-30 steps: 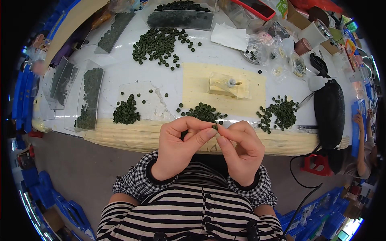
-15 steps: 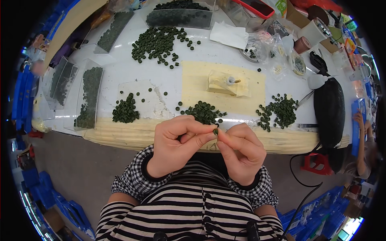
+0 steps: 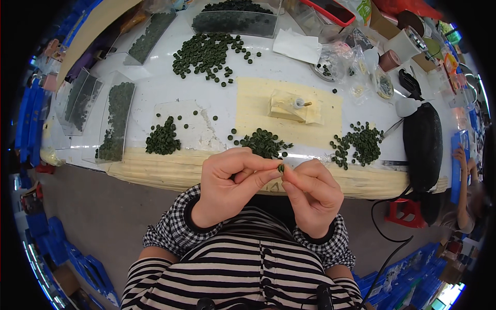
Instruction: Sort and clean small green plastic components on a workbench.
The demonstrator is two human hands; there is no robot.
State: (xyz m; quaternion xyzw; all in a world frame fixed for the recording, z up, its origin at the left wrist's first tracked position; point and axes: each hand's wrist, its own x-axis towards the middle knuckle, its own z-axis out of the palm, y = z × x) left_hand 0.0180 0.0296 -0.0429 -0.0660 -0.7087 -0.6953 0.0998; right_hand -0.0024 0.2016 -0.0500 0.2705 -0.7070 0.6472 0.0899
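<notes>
One disc (image 3: 281,168) is standing long-axis upright | left hand's (image 3: 226,182) fingers are pinching it, nearly closed | right hand's (image 3: 316,199) are adjoining its right, hold unclear

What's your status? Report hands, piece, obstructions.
Left hand pinching small dark-green disc. Right hand close against it. Nearest pile of discs just beyond hands, not between them.

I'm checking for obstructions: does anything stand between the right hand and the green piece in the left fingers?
Nothing visible: the left hand pinches the green piece, with the right hand close beside it; whether they touch is unclear.
</notes>
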